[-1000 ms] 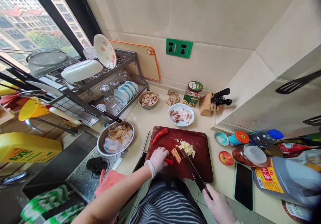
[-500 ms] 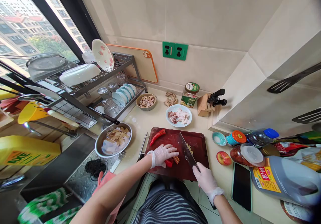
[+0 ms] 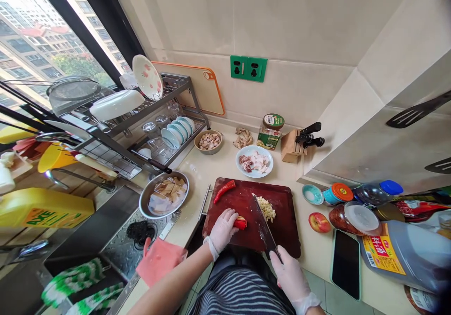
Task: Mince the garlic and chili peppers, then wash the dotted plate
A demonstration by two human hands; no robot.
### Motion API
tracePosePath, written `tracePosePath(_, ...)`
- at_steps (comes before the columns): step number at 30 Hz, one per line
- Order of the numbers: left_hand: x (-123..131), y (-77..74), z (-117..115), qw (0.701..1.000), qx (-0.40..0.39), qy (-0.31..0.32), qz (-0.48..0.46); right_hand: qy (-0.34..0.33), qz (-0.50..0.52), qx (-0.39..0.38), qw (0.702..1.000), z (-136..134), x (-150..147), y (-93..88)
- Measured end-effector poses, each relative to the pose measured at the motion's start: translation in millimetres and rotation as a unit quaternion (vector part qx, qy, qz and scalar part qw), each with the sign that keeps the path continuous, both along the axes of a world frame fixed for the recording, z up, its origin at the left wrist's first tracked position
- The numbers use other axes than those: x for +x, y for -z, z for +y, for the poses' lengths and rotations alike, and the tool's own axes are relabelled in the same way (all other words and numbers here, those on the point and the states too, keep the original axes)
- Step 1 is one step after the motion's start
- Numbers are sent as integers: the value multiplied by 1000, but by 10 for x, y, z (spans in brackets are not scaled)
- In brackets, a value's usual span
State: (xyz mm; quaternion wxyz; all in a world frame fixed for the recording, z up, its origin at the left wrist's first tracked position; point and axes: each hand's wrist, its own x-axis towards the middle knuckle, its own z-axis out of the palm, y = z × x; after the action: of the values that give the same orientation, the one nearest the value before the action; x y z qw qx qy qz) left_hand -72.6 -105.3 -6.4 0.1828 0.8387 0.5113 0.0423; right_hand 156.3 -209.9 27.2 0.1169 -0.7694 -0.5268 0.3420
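My left hand (image 3: 223, 228), in a white glove, pinches a cut red chili (image 3: 240, 223) against the dark red cutting board (image 3: 282, 228). My right hand (image 3: 291, 275), also gloved, grips the handle of a kitchen knife (image 3: 263, 226). The blade lies on the board just right of the chili piece. A pile of chopped garlic (image 3: 265, 208) sits right of the blade. A whole red chili (image 3: 224, 190) lies at the board's far left corner.
Behind the board are a plate of sliced meat (image 3: 254, 161), a bowl of sausage slices (image 3: 209, 141), ginger (image 3: 243, 137), a jar (image 3: 269, 131) and a knife block (image 3: 292, 148). A metal pan of tofu (image 3: 164, 195) stands left, a phone (image 3: 346, 263), apple (image 3: 319, 222) and bottles right.
The knife swung from lying diagonally off the board's front edge to upright beside the chili. My right hand came up to the board, then drew back. My left hand curled onto the chili piece.
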Motion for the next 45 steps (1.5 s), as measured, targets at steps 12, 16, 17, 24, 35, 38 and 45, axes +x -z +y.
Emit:
tracePosePath(12,148,-7,-78,987,12,-115,-111,-52,1,-32,998,184,-182,-74)
tracePosePath(16,-24,-1,-8,986,13,-74,-145,-53,-6,-45,998,183,-178,-66)
tracePosePath(17,-62,8,-1,986,19,-61,-154,-56,-6,-52,997,185,-171,-67)
tracePosePath(24,-173,116,-92,987,63,26,-146,-103,-10,-38,994,216,-125,-73)
tracePosePath(35,-42,215,-105,977,153,4,-147,-137,-31,-2,990,201,-209,-159)
tracePosePath(38,-21,291,-141,975,183,-3,-123,-132,-27,1,991,207,-192,-165)
tracePosePath(45,-8,207,-211,978,187,-9,-91,-136,-51,-4,989,154,-203,-275)
